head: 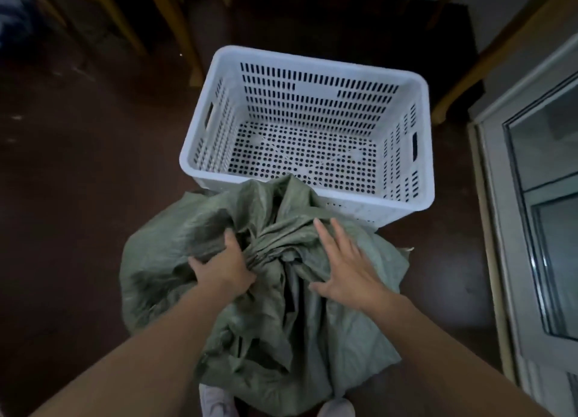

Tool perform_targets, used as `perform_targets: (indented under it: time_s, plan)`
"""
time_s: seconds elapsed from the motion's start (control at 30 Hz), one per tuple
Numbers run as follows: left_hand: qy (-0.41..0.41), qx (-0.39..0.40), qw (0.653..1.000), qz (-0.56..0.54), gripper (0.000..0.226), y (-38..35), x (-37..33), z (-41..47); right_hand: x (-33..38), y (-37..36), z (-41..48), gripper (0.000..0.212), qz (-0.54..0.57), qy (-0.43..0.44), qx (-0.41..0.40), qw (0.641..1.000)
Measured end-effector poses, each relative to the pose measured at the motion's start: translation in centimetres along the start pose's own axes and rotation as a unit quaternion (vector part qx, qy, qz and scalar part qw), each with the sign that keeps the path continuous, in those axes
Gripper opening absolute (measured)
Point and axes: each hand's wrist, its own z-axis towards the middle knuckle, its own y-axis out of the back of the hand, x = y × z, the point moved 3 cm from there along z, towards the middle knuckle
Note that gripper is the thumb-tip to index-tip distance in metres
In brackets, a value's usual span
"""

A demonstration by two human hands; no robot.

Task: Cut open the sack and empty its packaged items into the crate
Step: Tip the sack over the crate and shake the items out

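A crumpled green woven sack (pixel 194 228) stands on the floor right in front of me, its top leaning against the near wall of a white perforated plastic crate (pixel 419 141). The crate holds nothing. My left hand (pixel 223 269) grips the bunched neck of the sack near its middle. My right hand (pixel 347 263) lies flat on the sack's right side with fingers spread, holding nothing. The sack's contents are hidden inside. No cutting tool is visible.
Dark brown floor (pixel 78 197) surrounds the sack and crate. Yellow wooden furniture legs (pixel 184 31) stand behind and to the right of the crate. A glass-fronted cabinet (pixel 538 197) runs along the right edge. My white shoes (pixel 215 401) show at the bottom.
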Motion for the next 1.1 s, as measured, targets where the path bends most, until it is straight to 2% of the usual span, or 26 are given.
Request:
perform_targets:
  time_s: [0.07, 0.1, 0.17, 0.23, 0.3, 0.33, 0.37, 0.4, 0.43, 0.53, 0.63, 0.7, 0.77, 0.87, 0.93, 1.0, 1.03, 1.07, 1.1]
  plan:
    - [-0.088, -0.041, 0.995, 0.026, 0.035, 0.0, 0.2, -0.3, 0.5, -0.4, 0.4, 0.121, -0.032, -0.009, 0.006, 0.999]
    - [-0.143, -0.056, 0.987, 0.054, 0.024, 0.6, 0.2, -0.6, 0.7, -0.4, 0.5, 0.125, -0.047, -0.009, 0.000, 0.999]
    - [-0.240, -0.075, 0.963, 0.096, 0.018, 3.5, -0.3, -1.4, 1.5, 0.0, 0.5, 0.128, -0.036, -0.003, -0.013, 0.999]
    - [-0.304, -0.091, 0.939, 0.131, 0.022, 7.6, -1.5, -1.7, 2.7, 0.7, 0.5, 0.124, 0.007, 0.004, -0.013, 1.000]
    - [-0.352, -0.120, 0.913, 0.170, 0.025, 11.7, -3.0, -2.0, 5.0, 1.9, 0.6, 0.104, 0.102, 0.007, -0.030, 0.994]
    - [-0.372, -0.144, 0.899, 0.181, 0.025, 13.4, -3.6, -2.1, 6.2, 2.5, 0.7, 0.082, 0.196, -0.008, -0.051, 0.979]
    - [-0.388, -0.177, 0.887, 0.178, 0.025, 14.8, -3.9, -2.3, 7.4, 3.4, 0.7, 0.056, 0.308, -0.032, -0.077, 0.948]
    - [-0.396, -0.218, 0.878, 0.158, 0.025, 16.0, -3.9, -2.5, 8.5, 4.0, 0.8, 0.032, 0.408, -0.075, -0.081, 0.906]
    - [-0.392, -0.259, 0.873, 0.134, 0.025, 17.2, -3.8, -2.7, 9.3, 4.4, 0.9, 0.020, 0.480, -0.111, -0.076, 0.867]
    - [-0.342, -0.329, 0.875, 0.095, 0.041, 19.5, -2.1, -4.0, 10.8, 4.7, 1.4, 0.022, 0.534, -0.215, -0.031, 0.817]
    - [-0.368, -0.390, 0.838, 0.097, 0.081, 19.7, -0.6, -7.1, 11.8, 6.2, 1.8, 0.023, 0.629, -0.236, 0.001, 0.740]
    - [-0.395, -0.313, 0.843, 0.186, 0.104, 17.2, -0.2, -8.3, 12.0, 7.5, 2.0, 0.027, 0.674, -0.232, 0.038, 0.700]
    - [-0.361, -0.187, 0.878, 0.254, 0.121, 14.0, 0.3, -7.2, 12.2, 8.7, 2.2, 0.027, 0.667, -0.245, 0.081, 0.699]
    - [-0.334, -0.135, 0.910, 0.204, 0.125, 11.7, -0.4, -3.9, 11.7, 10.0, 2.7, 0.026, 0.646, -0.263, 0.096, 0.711]
    - [-0.328, -0.119, 0.926, 0.142, 0.107, 11.4, -1.2, -1.5, 11.3, 10.8, 2.7, 0.028, 0.662, -0.241, 0.088, 0.705]
    - [-0.329, -0.104, 0.936, 0.072, 0.065, 11.3, -1.4, 0.7, 10.4, 11.4, 2.6, 0.036, 0.686, -0.191, 0.081, 0.698]
    - [-0.326, -0.092, 0.940, 0.035, 0.047, 11.3, -1.2, 1.6, 9.7, 11.4, 2.4, 0.045, 0.672, -0.162, 0.066, 0.719]
    - [-0.324, -0.076, 0.943, -0.006, 0.036, 11.3, -1.0, 2.2, 9.0, 11.2, 1.9, 0.059, 0.613, -0.135, 0.039, 0.778]
    - [-0.320, -0.051, 0.945, -0.047, 0.030, 11.3, -0.9, 2.5, 8.3, 10.7, 1.1, 0.082, 0.505, -0.120, -0.006, 0.855]
